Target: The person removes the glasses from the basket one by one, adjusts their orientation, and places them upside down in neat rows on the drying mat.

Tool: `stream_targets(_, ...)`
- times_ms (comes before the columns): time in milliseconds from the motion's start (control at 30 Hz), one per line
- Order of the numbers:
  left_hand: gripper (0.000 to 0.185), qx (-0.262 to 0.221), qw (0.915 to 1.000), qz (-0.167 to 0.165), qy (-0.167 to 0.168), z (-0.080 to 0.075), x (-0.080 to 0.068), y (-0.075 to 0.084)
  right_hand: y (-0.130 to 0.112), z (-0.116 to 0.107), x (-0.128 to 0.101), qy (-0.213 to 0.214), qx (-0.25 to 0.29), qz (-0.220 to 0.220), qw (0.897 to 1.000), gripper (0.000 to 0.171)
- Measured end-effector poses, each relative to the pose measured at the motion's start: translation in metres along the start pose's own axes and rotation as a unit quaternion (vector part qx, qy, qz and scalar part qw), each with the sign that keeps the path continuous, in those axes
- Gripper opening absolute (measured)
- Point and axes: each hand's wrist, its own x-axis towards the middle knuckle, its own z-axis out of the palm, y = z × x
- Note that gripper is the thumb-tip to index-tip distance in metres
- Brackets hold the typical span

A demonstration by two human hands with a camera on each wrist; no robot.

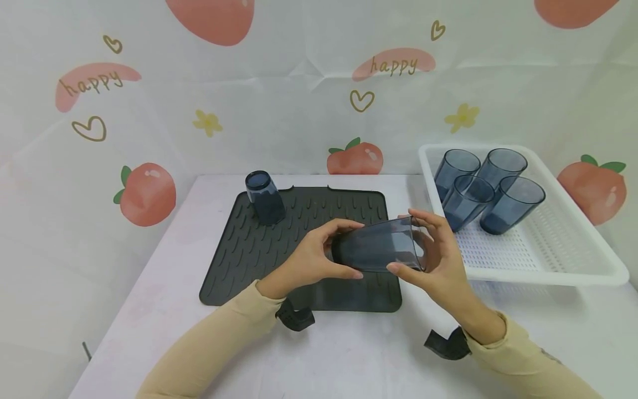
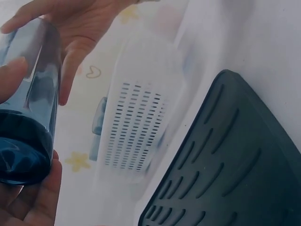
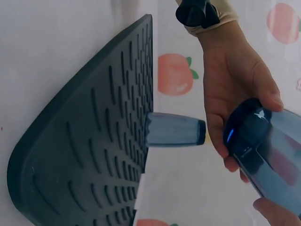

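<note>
Both hands hold one blue-tinted drinking glass (image 1: 376,246) on its side, above the right part of a dark ridged drying mat (image 1: 239,271). The left hand (image 1: 319,255) grips its thick base, with the thumb below and fingers above. At the rim end, the right hand (image 1: 438,257) holds it between thumb and fingers. In the left wrist view the glass's dark base (image 2: 23,155) faces the camera. A second glass (image 1: 266,199) stands upside down at the mat's back left corner, its base upward; the right wrist view shows this upturned glass (image 3: 175,129) too.
A white perforated plastic basket (image 1: 548,275) stands at the right, with several upright blue glasses (image 1: 513,205) grouped in its left part. The white table (image 1: 349,354) extends in front of the mat. A fruit-printed cloth (image 1: 279,111) hangs behind.
</note>
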Motion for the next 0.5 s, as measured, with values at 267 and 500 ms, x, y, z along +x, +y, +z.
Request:
stream_targets(267,0.071,-0.009,0.9997,0.002,0.021,-0.007,-0.003,0.005,0.002,-0.007,-0.003,-0.035,0.003,0.042,0.999,0.089)
stream_targets(500,0.07,-0.026,0.9989,0.022,0.032,-0.014,-0.005,0.012,0.005,-0.009,-0.005,-0.061,-0.02,0.067,0.996,0.088)
